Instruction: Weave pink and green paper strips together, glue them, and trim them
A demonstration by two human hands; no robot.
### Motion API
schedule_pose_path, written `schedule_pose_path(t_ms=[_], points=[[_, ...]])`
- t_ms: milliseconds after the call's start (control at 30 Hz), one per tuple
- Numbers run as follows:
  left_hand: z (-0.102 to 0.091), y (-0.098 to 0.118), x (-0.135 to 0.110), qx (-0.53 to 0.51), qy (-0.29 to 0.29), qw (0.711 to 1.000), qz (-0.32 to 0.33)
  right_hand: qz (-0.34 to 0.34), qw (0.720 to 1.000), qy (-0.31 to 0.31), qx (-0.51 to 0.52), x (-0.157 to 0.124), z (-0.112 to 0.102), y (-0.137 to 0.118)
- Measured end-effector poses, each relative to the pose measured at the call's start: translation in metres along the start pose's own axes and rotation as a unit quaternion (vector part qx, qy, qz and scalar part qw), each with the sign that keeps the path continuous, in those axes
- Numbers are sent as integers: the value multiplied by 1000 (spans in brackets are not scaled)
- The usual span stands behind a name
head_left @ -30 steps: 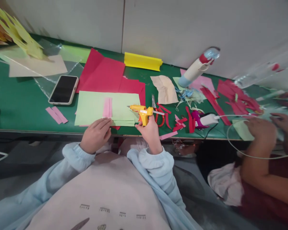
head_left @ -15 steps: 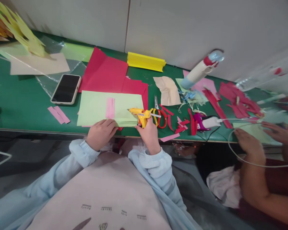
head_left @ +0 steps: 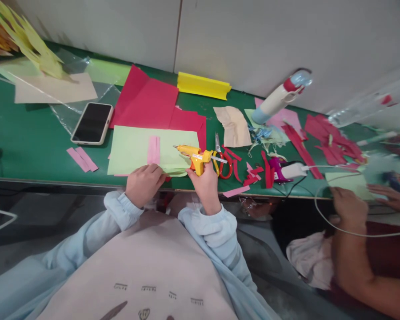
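At the front of the green table [head_left: 30, 151]: we have both hands at a stack of pale green paper [head_left: 130, 146], its front edges fanned apart.
Glue gun [head_left: 196, 156]: yellow-bodied, orange trigger, white label on its side, slim dark nozzle pointing left, pale glue stick [head_left: 219, 158] poking out behind; we see it over the right end of the stack, whether touching we cannot tell.
Right hand [head_left: 205, 186]: closed round the glue gun's handle, most fingers hidden from us.
Left hand [head_left: 145, 184]: fingers curled at the stack's front edge, just below a pink strip [head_left: 153, 150]; whether they pinch the paper we cannot tell.
Scissors [head_left: 217, 142]: just right of the glue gun, blades pointing away from us.
Red paper [head_left: 150, 100]: behind the stack.
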State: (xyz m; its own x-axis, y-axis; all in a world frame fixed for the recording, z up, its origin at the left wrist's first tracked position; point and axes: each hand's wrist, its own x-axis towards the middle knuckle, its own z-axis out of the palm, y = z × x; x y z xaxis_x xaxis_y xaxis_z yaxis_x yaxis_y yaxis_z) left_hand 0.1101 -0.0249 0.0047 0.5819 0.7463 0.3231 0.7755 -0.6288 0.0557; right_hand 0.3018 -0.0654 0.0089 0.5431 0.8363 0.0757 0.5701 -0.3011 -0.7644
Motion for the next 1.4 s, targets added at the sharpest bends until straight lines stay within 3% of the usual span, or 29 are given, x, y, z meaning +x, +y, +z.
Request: schedule_pose_path(t_ms=[167, 333, 433, 767, 1067, 1400], points=[[1, -1, -1, -2, 6, 1000, -14, -11, 994, 12, 104, 2, -13, 5], [3, -1, 1, -6, -5, 998, -58, 43, 951, -99, 289, -1, -28, 9], [2, -1, 1, -3, -11, 997, -81, 46, 926, -120, 355, -4, -33, 8], [-7, -5, 1, -21, -63, 997, -33, 51, 922, -119, 364, -11, -36, 15], [-4, -19, -3, -94, -18, 995, 21, 51, 908, -210, 359, -22, -40, 7], [7, -20, -5, -83, 30, 996, 31, 57, 912, -210, 347, -27, -39, 7]])
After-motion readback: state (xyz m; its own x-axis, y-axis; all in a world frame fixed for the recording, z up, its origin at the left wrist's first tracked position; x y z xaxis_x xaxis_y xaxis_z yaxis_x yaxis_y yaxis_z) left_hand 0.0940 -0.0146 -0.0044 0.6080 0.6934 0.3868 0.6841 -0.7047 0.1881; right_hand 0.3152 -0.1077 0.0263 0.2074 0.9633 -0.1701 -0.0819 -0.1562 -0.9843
